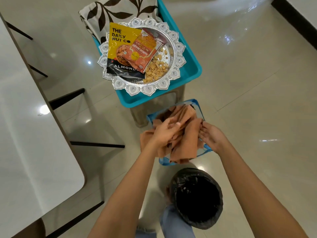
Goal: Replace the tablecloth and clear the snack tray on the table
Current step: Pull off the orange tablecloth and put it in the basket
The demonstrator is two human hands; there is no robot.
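the glossy beige tiled floor (248,83) fills most of the view. a white glossy surface (25,134) with a rounded corner runs along the left side. a teal rectangular plastic tub (190,66) sits at the far centre on a beige plastic stool (142,115). a folded cream cloth with a dark brown leaf print (120,12) lies in the far end of the tub. a round silver snack tray with a scalloped ornate rim (149,91) rests on top of the tub, partly over the folded cloth.

a crumpled orange-brown tablecloth (185,143) is bunched in the mouth of a clear plastic bag with blue trim (199,109), on the near side of the stool; part of the tablecloth spills over the bag's left and near edges. a round bin with a black liner (197,198) stands on the floor just near of the bag.

on the tray, a yellow and black almond packet (120,42) lies at the left, an orange snack packet (144,50) overlaps it, and a pile of loose pale nuts (156,69) lies at the right.

the left hand (164,133) grips the tablecloth from above, fingers curled into the fabric. the right hand (212,136) is at the bag's right edge, fingertips against the tablecloth; it cannot be determined whether it holds anything.
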